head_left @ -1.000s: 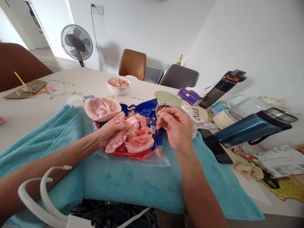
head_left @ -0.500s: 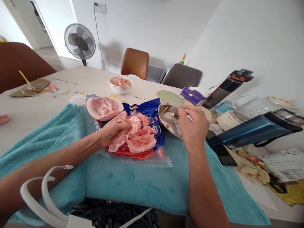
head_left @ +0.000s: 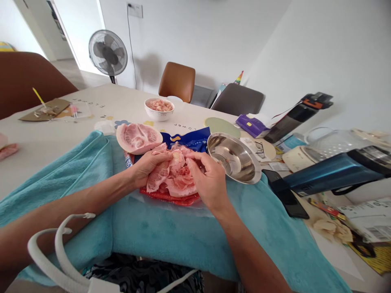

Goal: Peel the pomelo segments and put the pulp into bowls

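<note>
My left hand (head_left: 150, 166) is closed round a pink pomelo piece (head_left: 177, 161) above the heap of pomelo peel and membranes (head_left: 180, 187). My right hand (head_left: 210, 177) is on the other side of that piece, thumb and forefinger pinched together against it; what lies between the tips is too small to make out. Under the heap is a blue and red plastic bag (head_left: 192, 142), partly covered by my hands. A hollow half pomelo rind (head_left: 139, 138) rests behind my left hand. Beside my right hand stands a steel bowl (head_left: 244, 160) with small bits in it.
A white bowl of peeled pomelo flesh (head_left: 159, 110) stands farther back on the table. A turquoise towel (head_left: 171, 236) covers the near edge. To the right lie a phone (head_left: 287, 195), a blue bottle (head_left: 330, 169), a dark bottle (head_left: 296, 118) and a purple tissue pack (head_left: 252, 125).
My right hand has moved left from over the steel bowl to the pomelo piece in my left hand. The left hand keeps its hold. The view has shifted slightly.
</note>
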Available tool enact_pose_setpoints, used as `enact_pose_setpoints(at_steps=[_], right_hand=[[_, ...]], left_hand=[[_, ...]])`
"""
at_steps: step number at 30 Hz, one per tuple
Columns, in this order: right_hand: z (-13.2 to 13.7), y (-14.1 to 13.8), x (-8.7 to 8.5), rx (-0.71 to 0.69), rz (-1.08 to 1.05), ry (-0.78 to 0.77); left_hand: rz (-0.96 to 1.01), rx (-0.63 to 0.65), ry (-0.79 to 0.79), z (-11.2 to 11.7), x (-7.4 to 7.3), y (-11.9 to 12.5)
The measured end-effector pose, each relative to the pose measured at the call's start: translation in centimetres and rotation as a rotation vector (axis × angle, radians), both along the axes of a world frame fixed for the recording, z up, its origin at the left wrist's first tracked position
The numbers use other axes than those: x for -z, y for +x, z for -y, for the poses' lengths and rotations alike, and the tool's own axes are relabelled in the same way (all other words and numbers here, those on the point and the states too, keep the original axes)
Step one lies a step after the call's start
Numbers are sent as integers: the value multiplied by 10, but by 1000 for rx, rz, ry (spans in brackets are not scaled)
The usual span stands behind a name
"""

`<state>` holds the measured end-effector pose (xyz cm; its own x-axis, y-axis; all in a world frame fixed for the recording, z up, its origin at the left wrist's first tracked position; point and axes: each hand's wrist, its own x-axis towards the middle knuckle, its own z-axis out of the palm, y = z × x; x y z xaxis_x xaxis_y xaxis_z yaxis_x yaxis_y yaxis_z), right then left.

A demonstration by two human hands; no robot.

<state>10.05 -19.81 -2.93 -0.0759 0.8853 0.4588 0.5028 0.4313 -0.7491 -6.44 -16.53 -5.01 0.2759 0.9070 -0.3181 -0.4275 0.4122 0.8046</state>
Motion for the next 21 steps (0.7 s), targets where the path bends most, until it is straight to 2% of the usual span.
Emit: enact_pose_setpoints(at_steps=[5,10,12,17,21], right_hand=[[-4,1,4,-36,60,-108],[-3,4,8,-392,304,-215],[-1,4,10,-472,388,-219],[3,-1,13,-394,623,-195],[6,-6,15,-411,765,-170]], left_hand=[[12,-52,-50,-1,-4,-1],[107,-101,-129,-8,-7,-6],[123,-98,-155,-10,-7,-8],[109,-91,-176,-13,-4,-10],[125,-94,-173,-13,-3,-10]])
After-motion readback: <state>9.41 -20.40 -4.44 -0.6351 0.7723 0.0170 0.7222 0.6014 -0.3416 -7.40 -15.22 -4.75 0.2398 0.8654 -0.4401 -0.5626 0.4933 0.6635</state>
